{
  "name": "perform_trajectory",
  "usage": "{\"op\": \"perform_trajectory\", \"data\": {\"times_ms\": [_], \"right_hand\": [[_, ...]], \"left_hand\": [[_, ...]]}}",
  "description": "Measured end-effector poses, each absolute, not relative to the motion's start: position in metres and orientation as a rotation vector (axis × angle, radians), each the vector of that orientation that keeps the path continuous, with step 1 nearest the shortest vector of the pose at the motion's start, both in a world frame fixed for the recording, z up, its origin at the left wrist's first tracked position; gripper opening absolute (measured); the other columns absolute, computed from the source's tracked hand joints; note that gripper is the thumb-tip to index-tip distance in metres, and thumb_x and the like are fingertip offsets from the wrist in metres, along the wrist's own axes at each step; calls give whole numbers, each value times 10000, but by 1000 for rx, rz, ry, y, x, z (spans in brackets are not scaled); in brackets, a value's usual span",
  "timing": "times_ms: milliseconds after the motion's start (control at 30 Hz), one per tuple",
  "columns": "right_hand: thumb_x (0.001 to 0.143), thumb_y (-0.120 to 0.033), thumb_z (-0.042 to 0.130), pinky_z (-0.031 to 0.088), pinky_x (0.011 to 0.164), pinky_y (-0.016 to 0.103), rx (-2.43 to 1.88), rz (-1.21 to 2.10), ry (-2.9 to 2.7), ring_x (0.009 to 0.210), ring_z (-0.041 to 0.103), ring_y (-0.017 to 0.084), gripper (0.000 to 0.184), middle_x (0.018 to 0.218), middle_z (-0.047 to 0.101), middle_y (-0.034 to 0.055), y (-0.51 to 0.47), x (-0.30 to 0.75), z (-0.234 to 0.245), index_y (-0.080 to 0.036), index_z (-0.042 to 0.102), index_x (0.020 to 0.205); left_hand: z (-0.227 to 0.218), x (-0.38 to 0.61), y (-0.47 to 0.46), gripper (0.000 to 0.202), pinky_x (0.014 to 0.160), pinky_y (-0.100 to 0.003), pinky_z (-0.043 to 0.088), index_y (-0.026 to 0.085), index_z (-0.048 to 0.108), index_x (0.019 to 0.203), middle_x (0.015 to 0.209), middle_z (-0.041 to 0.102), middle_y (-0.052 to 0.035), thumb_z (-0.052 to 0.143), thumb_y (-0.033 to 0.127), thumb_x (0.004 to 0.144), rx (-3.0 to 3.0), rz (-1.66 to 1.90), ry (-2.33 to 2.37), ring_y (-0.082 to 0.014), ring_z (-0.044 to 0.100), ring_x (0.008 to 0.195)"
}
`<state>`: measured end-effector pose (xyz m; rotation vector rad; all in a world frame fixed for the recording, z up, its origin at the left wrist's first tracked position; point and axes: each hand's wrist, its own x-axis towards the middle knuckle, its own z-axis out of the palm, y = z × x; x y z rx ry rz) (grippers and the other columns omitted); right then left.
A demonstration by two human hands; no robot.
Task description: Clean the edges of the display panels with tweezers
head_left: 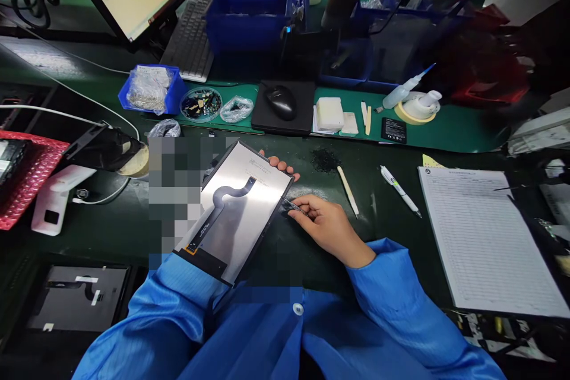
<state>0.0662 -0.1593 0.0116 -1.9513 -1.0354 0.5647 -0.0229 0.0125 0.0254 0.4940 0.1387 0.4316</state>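
Both hands busy on my feed. Left hand (281, 164) is under the screen panel (262, 208), fingertips curled past its far edge, palm hidden. I read that as a cradle: weight carried from below, flat silver back up, printed face clear of fingers. Panel is held tilted above the worktop (387, 219), in front of the shirt, near end over the left sleeve (196, 279); the forearm probably props it.

Ribbon cable (218, 205) lies along the silver back, upper side. Makes sense to me: facing up, it can't get pinched between palm and panel.

Right hand (327, 225) is pinched narrow on a thin tool (299, 208), tweezers I think, tip at the panel's right edge. Touching or just short, I can't make out. Low side grip looks chosen for tip control and to keep the hand off the panel.

Nearby: black scraps (325, 160) and a pale stick (348, 192) just beyond the right hand, easy reach, I'd say. Pen (401, 191) lies beside the paper form (485, 237), handy for writing, off to the right. Second panel (86, 297) lies well apart at lower left, likely to keep it out from under the elbows.
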Motion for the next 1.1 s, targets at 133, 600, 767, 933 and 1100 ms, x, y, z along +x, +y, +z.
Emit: {"op": "perform_trajectory", "data": {"times_ms": [133,600,767,933,1100], "right_hand": [[962,-399,610,546,688,400,-1948,535,-1112,731,710,256,191,811,762,31,-158,67,16,-265,746,962],[985,-372,576,538,658,392,-1953,584,-1117,668,689,244,163,775,740,15,-158,67,18,-295,719,996],[1008,-379,524,538,714,373,-1962,547,-1152,750,719,234,236,800,761,-2,-158,68,20,-290,732,941],[928,-471,662,505,577,364,-1990,593,-1026,579,641,216,223,695,692,-20,-159,67,15,-281,739,1015],[983,-374,581,567,763,416,-1967,510,-1132,846,728,271,198,910,779,34,-158,68,17,-294,762,968]], "left_hand": [[32,-25,11,517,1076,-549,404,235,562,1051,1028,480,-72,773,390,605,382,439,94,-262,475,1044],[33,-22,8,522,1091,-547,400,266,550,1043,1008,458,-55,781,422,601,388,443,137,-250,473,999],[29,-17,7,520,1056,-563,408,267,548,1007,954,446,-45,744,537,608,362,476,172,-237,459,948],[29,-19,8,535,1084,-597,388,253,560,1006,955,460,-57,758,559,614,381,468,149,-249,465,966],[30,-23,10,496,1085,-576,418,241,589,1034,1012,491,-77,765,461,625,395,444,104,-260,485,1012]]}}
